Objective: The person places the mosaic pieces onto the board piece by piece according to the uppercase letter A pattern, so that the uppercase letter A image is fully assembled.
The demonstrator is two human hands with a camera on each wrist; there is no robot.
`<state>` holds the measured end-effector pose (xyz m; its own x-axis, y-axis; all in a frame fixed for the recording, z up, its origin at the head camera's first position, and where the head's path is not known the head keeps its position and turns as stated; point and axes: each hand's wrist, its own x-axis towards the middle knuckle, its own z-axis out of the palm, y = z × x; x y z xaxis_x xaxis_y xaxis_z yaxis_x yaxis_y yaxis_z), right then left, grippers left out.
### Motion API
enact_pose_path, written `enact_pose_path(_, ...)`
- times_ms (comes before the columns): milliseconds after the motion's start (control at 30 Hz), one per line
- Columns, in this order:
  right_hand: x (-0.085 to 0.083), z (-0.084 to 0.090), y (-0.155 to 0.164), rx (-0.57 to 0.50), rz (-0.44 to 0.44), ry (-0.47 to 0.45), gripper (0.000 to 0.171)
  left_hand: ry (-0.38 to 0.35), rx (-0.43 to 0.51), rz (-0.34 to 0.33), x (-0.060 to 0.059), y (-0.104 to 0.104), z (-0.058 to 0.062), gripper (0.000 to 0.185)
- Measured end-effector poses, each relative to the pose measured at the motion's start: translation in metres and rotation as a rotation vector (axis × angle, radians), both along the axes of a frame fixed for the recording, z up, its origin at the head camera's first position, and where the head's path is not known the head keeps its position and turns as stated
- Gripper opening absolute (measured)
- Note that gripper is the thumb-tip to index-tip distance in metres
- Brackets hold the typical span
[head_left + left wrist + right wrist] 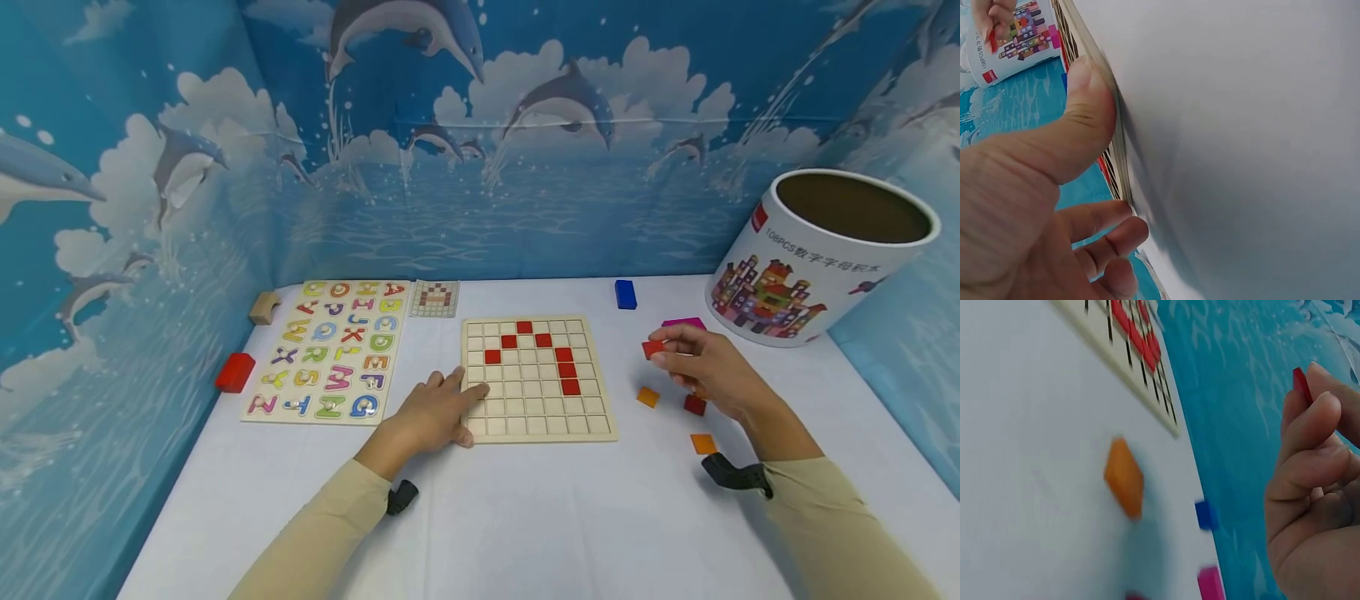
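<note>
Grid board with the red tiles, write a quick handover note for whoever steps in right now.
Left hand: flat, pressing on the grid board's left edge.
Right hand: pinches one red tile in the air, right of the board.
Done: seven red tiles sit in the board, forming an arch shape.
Loose on the table: two orange tiles and one more red tile by the right hand.
Left: most cells are empty; the held tile is not yet placed.

A pale wooden grid board [538, 379] carries red tiles [566, 369]; orange squares [648, 397] and a blue block [626, 293] dot the white table [525, 517], beside a multicoloured letter puzzle [330, 350] and blue dolphin-patterned walls [480, 133].
</note>
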<state>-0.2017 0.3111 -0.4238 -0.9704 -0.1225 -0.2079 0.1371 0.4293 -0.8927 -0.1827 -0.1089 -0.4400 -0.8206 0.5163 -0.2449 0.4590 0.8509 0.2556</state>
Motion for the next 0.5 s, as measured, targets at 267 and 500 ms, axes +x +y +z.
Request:
enact_pose_path(267,-0.024,0.000,-0.070,-0.169,0.081,-0.019,0.053,0.051,-0.029,0.025,-0.001,-0.001,-0.001,0.090)
enact_pose_path(500,-0.037,-0.012,-0.142,-0.096,0.187,-0.047,0.037,0.043,-0.052,0.014,0.000,-0.004,-0.003,0.090)
